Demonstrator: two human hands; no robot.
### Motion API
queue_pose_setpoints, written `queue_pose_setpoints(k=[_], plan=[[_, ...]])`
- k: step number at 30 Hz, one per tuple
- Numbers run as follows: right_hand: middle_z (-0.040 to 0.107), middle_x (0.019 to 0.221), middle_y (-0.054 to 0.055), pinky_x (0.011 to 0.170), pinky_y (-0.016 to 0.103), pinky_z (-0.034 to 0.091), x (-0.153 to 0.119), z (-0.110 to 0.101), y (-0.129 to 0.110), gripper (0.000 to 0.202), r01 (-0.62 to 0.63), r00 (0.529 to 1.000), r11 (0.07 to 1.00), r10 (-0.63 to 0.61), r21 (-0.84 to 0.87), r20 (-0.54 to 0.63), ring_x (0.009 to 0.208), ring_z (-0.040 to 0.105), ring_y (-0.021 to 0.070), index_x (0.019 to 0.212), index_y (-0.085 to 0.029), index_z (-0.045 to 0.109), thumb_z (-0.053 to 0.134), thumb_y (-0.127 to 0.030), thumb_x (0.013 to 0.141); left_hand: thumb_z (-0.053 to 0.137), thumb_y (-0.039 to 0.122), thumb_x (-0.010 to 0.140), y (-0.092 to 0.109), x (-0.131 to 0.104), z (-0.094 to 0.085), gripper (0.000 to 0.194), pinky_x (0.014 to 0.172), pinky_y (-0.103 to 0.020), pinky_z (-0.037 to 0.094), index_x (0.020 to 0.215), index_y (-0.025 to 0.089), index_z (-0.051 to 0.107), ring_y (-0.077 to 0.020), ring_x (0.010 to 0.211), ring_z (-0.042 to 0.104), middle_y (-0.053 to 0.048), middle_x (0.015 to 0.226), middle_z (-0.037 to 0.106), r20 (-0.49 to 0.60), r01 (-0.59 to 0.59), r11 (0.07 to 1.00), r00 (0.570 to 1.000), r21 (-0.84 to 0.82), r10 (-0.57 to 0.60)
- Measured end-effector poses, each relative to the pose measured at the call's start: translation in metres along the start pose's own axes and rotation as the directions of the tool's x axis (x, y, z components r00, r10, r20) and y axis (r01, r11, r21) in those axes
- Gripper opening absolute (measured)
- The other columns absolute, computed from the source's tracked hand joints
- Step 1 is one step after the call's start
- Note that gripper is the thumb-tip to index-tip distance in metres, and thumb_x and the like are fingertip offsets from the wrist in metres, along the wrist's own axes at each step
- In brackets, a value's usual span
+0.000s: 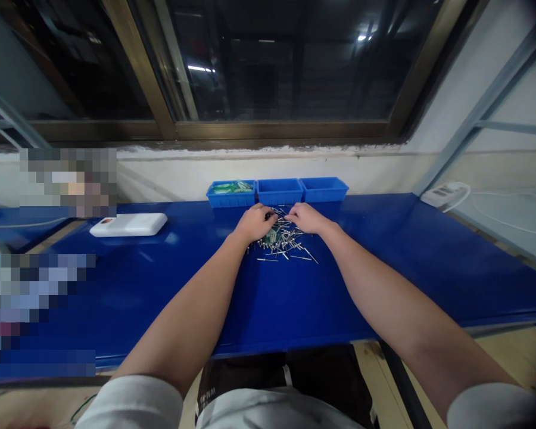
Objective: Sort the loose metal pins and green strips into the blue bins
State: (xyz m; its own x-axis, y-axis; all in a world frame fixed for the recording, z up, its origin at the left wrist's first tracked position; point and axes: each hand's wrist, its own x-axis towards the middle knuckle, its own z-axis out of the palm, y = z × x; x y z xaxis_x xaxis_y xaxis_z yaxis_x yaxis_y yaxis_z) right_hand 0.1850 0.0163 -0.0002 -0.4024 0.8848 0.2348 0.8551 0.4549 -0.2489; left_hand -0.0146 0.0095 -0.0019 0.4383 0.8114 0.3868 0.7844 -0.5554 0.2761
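A loose heap of shiny blind rivets [290, 241] lies on the blue tabletop, with small green and clear pieces [273, 236] among them. At the heap's left side is my left hand [255, 223], its fingers curled in over small dark bits; what they grip is hard to tell. My right hand [308, 218] reaches in from the other side, fingertips pinched together at the heap's upper right edge. Anything between those fingertips is too small to name. Just behind both hands stand three joined blue bins; the left bin [212, 194] holds green and clear pieces.
The middle bin [279, 198] and right bin [324, 195] stand against the wall below a window. A white power bank-like case [129, 224] lies at the left. A white power strip [442, 195] with a cable is at the far right. Blurred areas cover the left side.
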Motion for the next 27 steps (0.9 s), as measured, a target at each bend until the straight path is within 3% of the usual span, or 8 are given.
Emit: queue_pose_setpoints(k=[5, 9, 12, 16, 27], plan=[[0.066, 0.093, 0.01, 0.082, 0.028, 0.04, -0.002, 0.0, -0.002, 0.028, -0.034, 0.998, 0.999, 0.036, 0.038, -0.051, 0.092, 0.059, 0.0207, 0.082, -0.017, 0.065, 0.045, -0.035, 0.09, 0.043, 0.042, 0.087, 0.0, 0.0, 0.0, 0.036, 0.093, -0.033, 0.044, 0.101, 0.019, 0.067, -0.0206, 0.101, 0.057, -0.007, 0.1, 0.064, 0.006, 0.004, 1.0, 1.0, 0.002, -0.004], [0.068, 0.087, 0.007, 0.071, 0.026, 0.042, -0.003, 0.001, -0.007, 0.026, -0.193, 0.969, 0.971, 0.212, 0.143, -0.127, 0.081, 0.062, 0.018, 0.093, -0.018, 0.063, 0.047, -0.039, 0.088, 0.044, 0.042, 0.087, 0.001, 0.0, -0.001, 0.036, 0.093, -0.034, 0.044, 0.102, 0.019, 0.067, -0.0211, 0.102, 0.057, -0.007, 0.101, 0.063, 0.017, 0.007, 1.0, 1.0, 0.013, -0.008], [0.069, 0.086, 0.006, 0.069, 0.026, 0.042, 0.0, 0.004, -0.011, 0.024, -0.262, 0.951, 0.953, 0.282, 0.152, -0.127, 0.079, 0.062, 0.0184, 0.091, -0.02, 0.065, 0.056, -0.04, 0.083, 0.045, 0.042, 0.086, 0.001, 0.0, 0.0, 0.035, 0.092, -0.034, 0.045, 0.101, 0.019, 0.067, -0.0214, 0.1, 0.058, -0.007, 0.099, 0.063, 0.012, -0.005, 1.0, 1.0, 0.023, 0.005], [0.07, 0.083, 0.007, 0.069, 0.027, 0.043, 0.005, 0.005, -0.013, 0.019, -0.287, 0.951, 0.951, 0.298, 0.118, -0.083, 0.079, 0.063, 0.0196, 0.081, -0.021, 0.068, 0.056, -0.035, 0.082, 0.045, 0.041, 0.086, 0.002, 0.0, 0.0, 0.035, 0.09, -0.033, 0.045, 0.099, 0.019, 0.068, -0.0211, 0.098, 0.059, -0.007, 0.098, 0.064, 0.01, -0.027, 0.999, 1.0, 0.019, 0.027], [0.071, 0.087, 0.013, 0.074, 0.027, 0.043, 0.002, -0.003, -0.016, 0.013, -0.249, 0.969, 0.969, 0.249, 0.003, 0.012, 0.088, 0.065, 0.0234, 0.079, -0.016, 0.071, 0.058, -0.017, 0.076, 0.045, 0.041, 0.086, 0.001, 0.001, 0.0, 0.035, 0.09, -0.033, 0.046, 0.099, 0.018, 0.067, -0.0211, 0.097, 0.059, -0.008, 0.099, 0.063, 0.016, -0.04, 0.999, 0.999, 0.02, 0.04]])
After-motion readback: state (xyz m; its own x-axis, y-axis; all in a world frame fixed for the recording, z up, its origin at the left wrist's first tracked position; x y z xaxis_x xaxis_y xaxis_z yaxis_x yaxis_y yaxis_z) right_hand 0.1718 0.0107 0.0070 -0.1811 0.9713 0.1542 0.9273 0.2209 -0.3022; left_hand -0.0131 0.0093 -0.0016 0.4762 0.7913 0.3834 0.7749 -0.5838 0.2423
